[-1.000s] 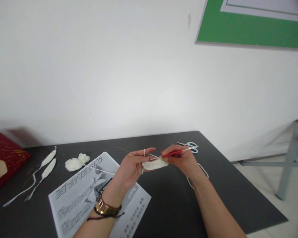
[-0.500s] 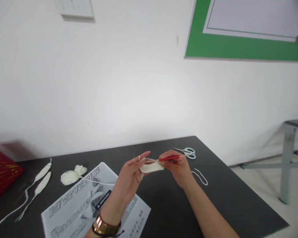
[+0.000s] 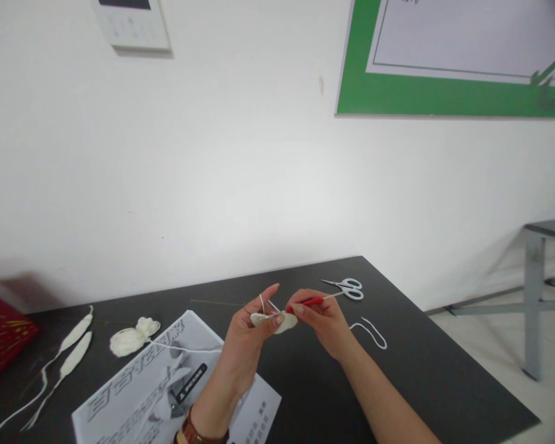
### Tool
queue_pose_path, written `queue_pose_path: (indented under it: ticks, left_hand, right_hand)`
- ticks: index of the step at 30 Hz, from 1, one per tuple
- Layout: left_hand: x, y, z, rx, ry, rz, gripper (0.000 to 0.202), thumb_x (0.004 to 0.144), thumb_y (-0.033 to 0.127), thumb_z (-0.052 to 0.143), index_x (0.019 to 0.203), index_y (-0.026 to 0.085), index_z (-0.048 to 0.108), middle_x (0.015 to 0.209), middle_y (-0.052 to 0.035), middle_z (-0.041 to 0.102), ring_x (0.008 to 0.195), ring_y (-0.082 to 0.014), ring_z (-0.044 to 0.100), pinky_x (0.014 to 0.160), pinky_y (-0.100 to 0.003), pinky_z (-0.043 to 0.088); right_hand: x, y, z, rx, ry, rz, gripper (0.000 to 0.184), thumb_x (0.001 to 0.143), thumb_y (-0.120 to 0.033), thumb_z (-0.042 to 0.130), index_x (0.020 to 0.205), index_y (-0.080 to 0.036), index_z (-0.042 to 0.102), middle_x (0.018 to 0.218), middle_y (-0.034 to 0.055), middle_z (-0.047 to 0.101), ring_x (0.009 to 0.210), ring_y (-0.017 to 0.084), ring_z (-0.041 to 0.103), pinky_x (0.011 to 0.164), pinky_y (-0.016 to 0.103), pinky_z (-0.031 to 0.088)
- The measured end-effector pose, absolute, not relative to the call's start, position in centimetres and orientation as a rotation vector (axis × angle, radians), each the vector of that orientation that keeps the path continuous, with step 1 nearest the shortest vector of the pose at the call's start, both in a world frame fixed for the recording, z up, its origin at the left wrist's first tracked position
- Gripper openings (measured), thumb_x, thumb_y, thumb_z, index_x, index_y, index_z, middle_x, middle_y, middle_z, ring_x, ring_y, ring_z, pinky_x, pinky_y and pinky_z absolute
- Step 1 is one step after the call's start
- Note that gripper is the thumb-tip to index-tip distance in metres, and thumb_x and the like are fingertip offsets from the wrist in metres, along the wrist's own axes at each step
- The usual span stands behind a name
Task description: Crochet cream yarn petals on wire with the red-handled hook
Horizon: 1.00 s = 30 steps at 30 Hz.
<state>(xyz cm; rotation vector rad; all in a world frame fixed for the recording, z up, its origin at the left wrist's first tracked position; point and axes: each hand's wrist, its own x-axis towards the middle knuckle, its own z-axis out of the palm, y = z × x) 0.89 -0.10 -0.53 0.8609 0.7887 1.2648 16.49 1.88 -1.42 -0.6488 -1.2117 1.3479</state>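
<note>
My left hand (image 3: 252, 327) pinches a small cream crocheted piece (image 3: 285, 322) between thumb and fingers, with white yarn looped round its raised index finger. In my right hand (image 3: 319, 314) is a crochet hook (image 3: 312, 301) with a red grip, its thin tip at the upper edge of the piece. The hands are close together above the black table. From the left hand a strand of yarn (image 3: 185, 349) runs across the printed paper to a small wound bundle of white yarn (image 3: 128, 340).
Printed sheets (image 3: 134, 401) lie under my left forearm. Two cream leaf-shaped crocheted pieces (image 3: 75, 354) with long tails lie at left, near a red box (image 3: 4, 333). Scissors (image 3: 350, 287) and a loose yarn end (image 3: 374, 336) are at right on the black table (image 3: 420, 382). A wall stands behind.
My left thumb has closed down onto the crocheted piece, which is now tilted and more covered. The red hook has shifted slightly left and down. The view has tipped up a little.
</note>
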Motion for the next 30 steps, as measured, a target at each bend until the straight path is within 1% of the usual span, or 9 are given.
queue_pose_path:
  ticks: [5, 10, 13, 17, 19, 22, 24, 28, 30]
  left_hand:
    - [1.5, -0.1, -1.2, 0.908, 0.889, 1.369, 0.048, 0.066, 0.021, 0.075, 0.113, 0.02, 0.064, 0.068, 0.0038, 0.055, 0.063, -0.0077, 0.051, 0.065, -0.021, 0.04]
    - [1.1, 0.1, -1.5, 0.876, 0.824, 1.335, 0.045, 0.07, 0.022, 0.072, 0.114, 0.023, 0.063, 0.072, 0.0032, 0.056, 0.065, -0.0075, 0.052, 0.066, -0.021, 0.04]
    - [-1.1, 0.9, -1.1, 0.861, 0.61, 1.047, 0.035, 0.068, 0.026, 0.073, 0.101, 0.015, 0.069, 0.083, -0.0057, 0.063, 0.075, -0.0144, 0.057, 0.071, -0.027, 0.043]
    - [-3.6, 2.0, -1.1, 0.917, 0.529, 0.866, 0.023, 0.066, 0.032, 0.073, 0.064, 0.01, 0.067, 0.058, -0.0008, 0.052, 0.048, -0.0077, 0.045, 0.046, -0.022, 0.035]
    - [-3.9, 2.1, -1.1, 0.972, 0.585, 0.772, 0.017, 0.072, 0.026, 0.069, 0.07, 0.01, 0.067, 0.05, 0.0012, 0.049, 0.04, -0.0058, 0.039, 0.04, -0.02, 0.028]
    - [-3.3, 2.0, -1.2, 1.194, 0.752, 0.641, 0.021, 0.073, 0.024, 0.069, 0.091, 0.014, 0.068, 0.055, 0.0008, 0.057, 0.044, -0.0077, 0.047, 0.044, -0.019, 0.031]
    - [-3.0, 1.9, -1.3, 1.297, 0.781, 0.593, 0.019, 0.073, 0.026, 0.07, 0.084, 0.012, 0.07, 0.054, -0.0003, 0.058, 0.048, -0.0082, 0.049, 0.047, -0.02, 0.032]
    - [-3.2, 1.8, -2.0, 1.164, 0.628, 0.695, 0.037, 0.08, 0.037, 0.061, 0.059, 0.008, 0.067, 0.038, 0.0041, 0.038, 0.037, -0.0039, 0.03, 0.042, -0.02, 0.021]
    - [-3.2, 1.6, -2.2, 1.101, 0.571, 0.76, 0.04, 0.077, 0.047, 0.06, 0.06, 0.012, 0.067, 0.037, 0.0081, 0.025, 0.035, -0.0033, 0.021, 0.04, -0.02, 0.021]
  right_hand:
    - [15.7, 1.9, -2.1, -0.694, -1.032, 1.469, 0.02, 0.075, -0.032, 0.069, 0.086, -0.016, 0.069, 0.071, 0.002, 0.067, 0.059, 0.013, 0.059, 0.051, 0.026, 0.053]
    - [15.3, 2.0, -2.4, -0.704, -1.007, 1.477, 0.019, 0.064, -0.024, 0.078, 0.076, -0.015, 0.068, 0.066, -0.0001, 0.066, 0.056, 0.012, 0.06, 0.046, 0.021, 0.051]
    - [16.3, 2.3, -2.0, -0.664, -0.983, 1.507, 0.017, 0.062, -0.023, 0.079, 0.072, -0.015, 0.068, 0.061, -0.0007, 0.066, 0.053, 0.011, 0.061, 0.047, 0.02, 0.05]
    - [18.0, 2.4, -1.4, -0.519, -0.925, 1.65, 0.015, 0.065, -0.023, 0.078, 0.071, -0.015, 0.066, 0.06, -0.0011, 0.065, 0.051, 0.009, 0.06, 0.051, 0.019, 0.049]
    - [18.5, 2.4, -1.2, -0.488, -0.916, 1.681, 0.014, 0.067, -0.022, 0.077, 0.07, -0.014, 0.065, 0.059, -0.001, 0.064, 0.051, 0.008, 0.059, 0.051, 0.019, 0.048]
    - [19.0, 2.5, -1.2, -0.433, -0.904, 1.711, 0.014, 0.067, -0.021, 0.076, 0.07, -0.014, 0.064, 0.06, -0.001, 0.064, 0.051, 0.008, 0.059, 0.051, 0.018, 0.047]
    - [19.5, 2.7, -1.2, -0.389, -0.862, 1.69, 0.014, 0.068, -0.021, 0.076, 0.071, -0.016, 0.064, 0.063, -0.0013, 0.065, 0.054, 0.008, 0.059, 0.052, 0.018, 0.046]
    - [20.5, 3.0, -1.1, -0.382, -0.831, 1.633, 0.014, 0.069, -0.022, 0.076, 0.074, -0.017, 0.064, 0.067, -0.001, 0.066, 0.057, 0.009, 0.061, 0.054, 0.018, 0.047]
    - [20.3, 2.9, -1.0, -0.407, -0.856, 1.645, 0.014, 0.068, -0.022, 0.076, 0.073, -0.017, 0.064, 0.066, -0.0009, 0.066, 0.056, 0.008, 0.06, 0.053, 0.018, 0.046]
